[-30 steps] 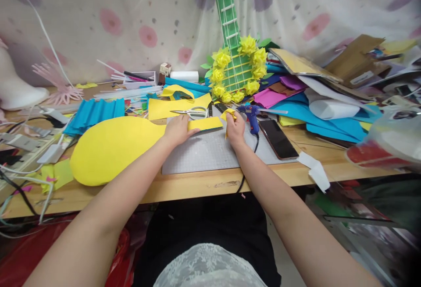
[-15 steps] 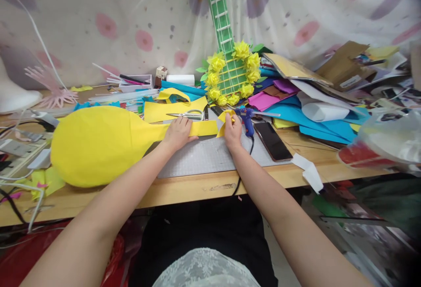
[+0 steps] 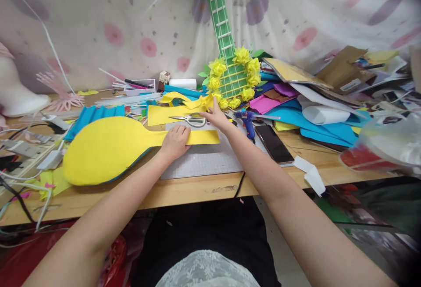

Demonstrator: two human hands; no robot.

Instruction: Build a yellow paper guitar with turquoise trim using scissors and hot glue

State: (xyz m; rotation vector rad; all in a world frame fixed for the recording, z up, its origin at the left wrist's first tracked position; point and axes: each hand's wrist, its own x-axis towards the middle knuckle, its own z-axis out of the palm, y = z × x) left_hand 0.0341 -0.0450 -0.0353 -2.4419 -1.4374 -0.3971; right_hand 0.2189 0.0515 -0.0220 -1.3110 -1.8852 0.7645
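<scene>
A flat yellow guitar-shaped cutout point(image 3: 105, 149) lies across the left of the table, its narrow neck pointing right. My left hand point(image 3: 176, 141) grips the neck, fingers over the top and thumb along the near edge. Past it, the neck's squared end point(image 3: 207, 136) rests over a grey cutting mat point(image 3: 204, 164). My right hand point(image 3: 216, 116) reaches beyond the neck with fingers apart, beside the scissors point(image 3: 194, 121) and a crumpled yellow scrap point(image 3: 204, 101). Whether its fingertips touch the scrap I cannot tell. Under the scissors lies a yellow sheet point(image 3: 159, 115).
A blue glue gun point(image 3: 248, 125) and a phone point(image 3: 273, 143) lie right of the mat. Behind stands a green guitar model point(image 3: 226, 54) with yellow flowers. Coloured sheets point(image 3: 292, 116) pile up at right, near a clear plastic container point(image 3: 384, 147). Cables and a power strip point(image 3: 19, 157) occupy the left.
My right hand has moved away from the neck's end, carrying the yellow scrap up and left, and its fingers have spread. The left hand still grips the neck. The camera view has shifted slightly.
</scene>
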